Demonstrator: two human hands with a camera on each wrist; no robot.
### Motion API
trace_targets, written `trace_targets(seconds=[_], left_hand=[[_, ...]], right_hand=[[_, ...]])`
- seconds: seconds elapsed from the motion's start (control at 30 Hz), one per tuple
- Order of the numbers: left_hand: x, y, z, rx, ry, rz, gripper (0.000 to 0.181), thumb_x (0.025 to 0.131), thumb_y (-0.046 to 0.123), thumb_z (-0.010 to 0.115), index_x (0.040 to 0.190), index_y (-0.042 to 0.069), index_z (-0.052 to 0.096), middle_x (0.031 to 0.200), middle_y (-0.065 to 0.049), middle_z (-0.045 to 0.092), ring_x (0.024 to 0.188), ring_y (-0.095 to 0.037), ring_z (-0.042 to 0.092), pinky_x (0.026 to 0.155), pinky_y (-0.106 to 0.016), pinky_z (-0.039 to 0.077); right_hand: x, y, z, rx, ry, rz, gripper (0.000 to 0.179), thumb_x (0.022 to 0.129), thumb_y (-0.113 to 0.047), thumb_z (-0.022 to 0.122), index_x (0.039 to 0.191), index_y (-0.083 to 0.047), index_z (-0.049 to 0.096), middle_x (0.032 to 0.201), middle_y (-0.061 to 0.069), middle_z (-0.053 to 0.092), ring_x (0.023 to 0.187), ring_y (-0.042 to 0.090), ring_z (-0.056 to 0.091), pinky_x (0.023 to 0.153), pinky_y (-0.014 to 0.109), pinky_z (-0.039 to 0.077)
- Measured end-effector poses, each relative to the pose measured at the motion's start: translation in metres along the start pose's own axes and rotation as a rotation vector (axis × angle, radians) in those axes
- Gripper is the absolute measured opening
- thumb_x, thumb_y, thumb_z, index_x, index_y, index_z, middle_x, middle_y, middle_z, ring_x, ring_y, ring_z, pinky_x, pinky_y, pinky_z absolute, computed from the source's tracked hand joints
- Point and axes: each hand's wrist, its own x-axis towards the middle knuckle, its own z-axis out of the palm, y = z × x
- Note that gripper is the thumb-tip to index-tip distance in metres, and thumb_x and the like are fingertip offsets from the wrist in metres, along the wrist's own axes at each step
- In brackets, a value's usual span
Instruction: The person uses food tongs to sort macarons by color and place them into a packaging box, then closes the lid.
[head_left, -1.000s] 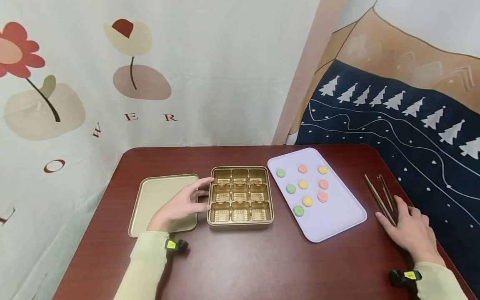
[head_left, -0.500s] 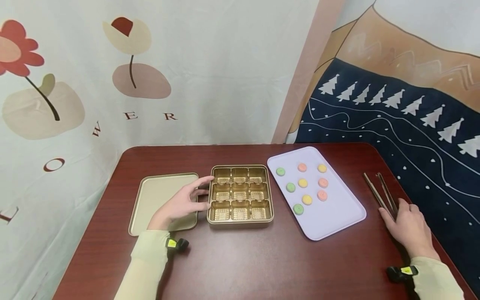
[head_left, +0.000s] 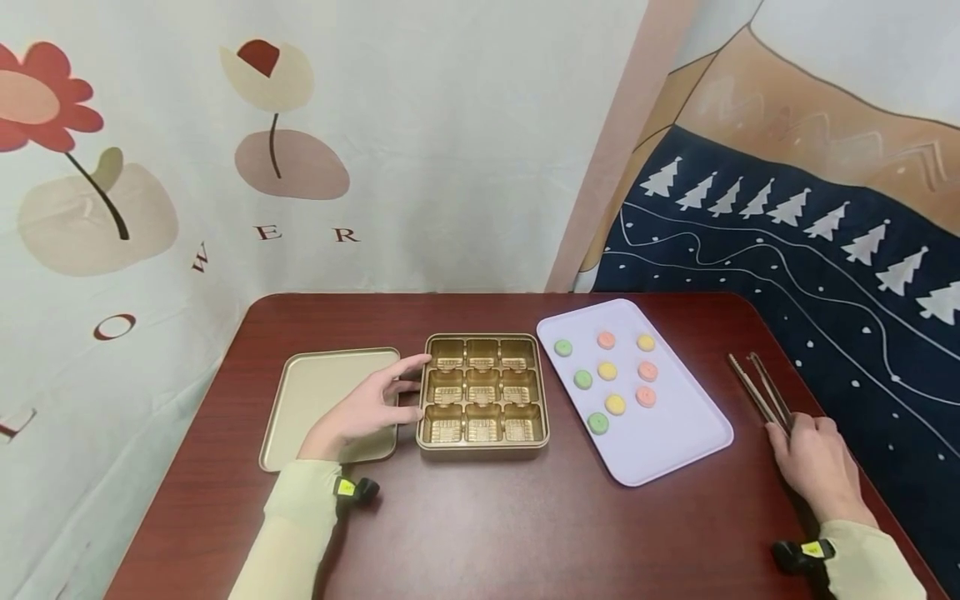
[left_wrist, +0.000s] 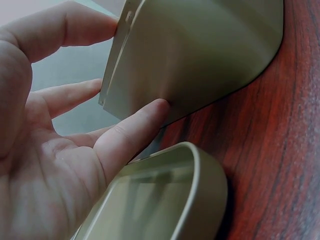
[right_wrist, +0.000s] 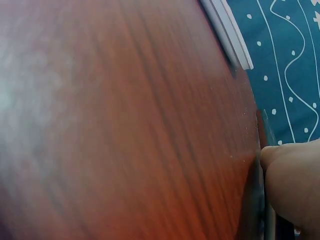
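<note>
A gold tin (head_left: 483,392) with a divided insert of empty compartments stands mid-table. My left hand (head_left: 362,417) is at its left side, fingers spread and fairly straight. In the left wrist view, the fingertips touch the tin's wall (left_wrist: 200,55) and rim. At the table's right, my right hand (head_left: 819,468) grips metal tongs (head_left: 765,392), their two arms pointing away and spread apart. The right wrist view shows only part of that hand (right_wrist: 295,185) at the edge. Green, yellow and pink macaron-like discs (head_left: 607,371) lie on a pale lilac tray (head_left: 667,442) right of the tin.
A shallow gold lid (head_left: 315,392) lies left of the tin, partly under my left forearm and hand in the head view. The dark red wooden table (head_left: 480,525) backs onto a printed curtain (head_left: 450,150). The tongs lie near the table's right edge.
My right hand's fingers have curled in around the tongs, and the hand has shifted slightly left. The tongs' arms have come a little closer together. My left hand stays at the tin.
</note>
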Motion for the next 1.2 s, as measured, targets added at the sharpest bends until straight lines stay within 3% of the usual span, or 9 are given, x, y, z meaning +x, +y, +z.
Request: trace_targets(seconds=[0.23,0.4,0.6,0.77,1.0,1.2], left_hand=[[0.001,-0.002,0.000,-0.007,-0.008,0.010,0.087,0.088,0.001,0.077,0.162,0.001,0.033,0.165,-0.023,0.036,0.136,-0.054,0.050,0.112,-0.062,0.045],[0.000,-0.002,0.000,0.000,-0.010,0.003,0.087,0.088,0.003,0.078,0.163,0.002,0.032,0.164,-0.023,0.037,0.136,-0.053,0.049,0.113,-0.063,0.044],[0.000,-0.001,0.000,0.003,-0.013,0.000,0.087,0.089,0.002,0.077,0.163,0.001,0.032,0.165,-0.022,0.037,0.136,-0.053,0.050,0.113,-0.063,0.044],[0.001,0.000,-0.002,-0.002,-0.013,-0.003,0.087,0.089,0.001,0.077,0.163,0.001,0.032,0.164,-0.022,0.037,0.136,-0.051,0.050,0.114,-0.063,0.042],[0.000,-0.001,-0.003,0.008,-0.008,0.002,0.087,0.088,0.000,0.077,0.163,0.000,0.032,0.164,-0.023,0.037,0.135,-0.053,0.050,0.113,-0.063,0.043],[0.002,-0.002,-0.002,0.012,-0.014,0.007,0.086,0.089,0.001,0.077,0.163,0.000,0.032,0.163,-0.023,0.038,0.135,-0.052,0.051,0.114,-0.063,0.042]], right_hand=[[-0.002,-0.001,-0.009,0.001,-0.044,0.017,0.047,0.110,-0.024,0.050,0.123,0.020,0.045,0.115,0.043,0.038,0.083,0.060,0.054,0.066,0.071,0.046],[-0.004,-0.006,-0.012,0.020,0.006,-0.023,0.048,0.110,-0.022,0.050,0.129,0.021,0.043,0.119,0.043,0.037,0.083,0.060,0.054,0.067,0.073,0.045],[-0.006,-0.015,-0.012,0.064,0.083,-0.166,0.039,0.107,-0.013,0.055,0.121,0.022,0.050,0.107,0.041,0.047,0.085,0.053,0.052,0.072,0.072,0.046],[-0.005,-0.029,-0.016,0.083,0.098,-0.302,0.033,0.101,-0.009,0.066,0.116,0.018,0.055,0.091,0.030,0.058,0.076,0.040,0.055,0.069,0.066,0.050],[-0.015,-0.048,-0.019,0.052,0.126,-0.488,0.042,0.087,-0.009,0.082,0.119,0.007,0.061,0.098,0.020,0.065,0.079,0.032,0.063,0.072,0.061,0.058],[-0.024,-0.052,-0.018,0.004,0.125,-0.579,0.043,0.081,-0.012,0.086,0.116,0.000,0.065,0.095,0.007,0.062,0.073,0.017,0.057,0.059,0.046,0.059]])
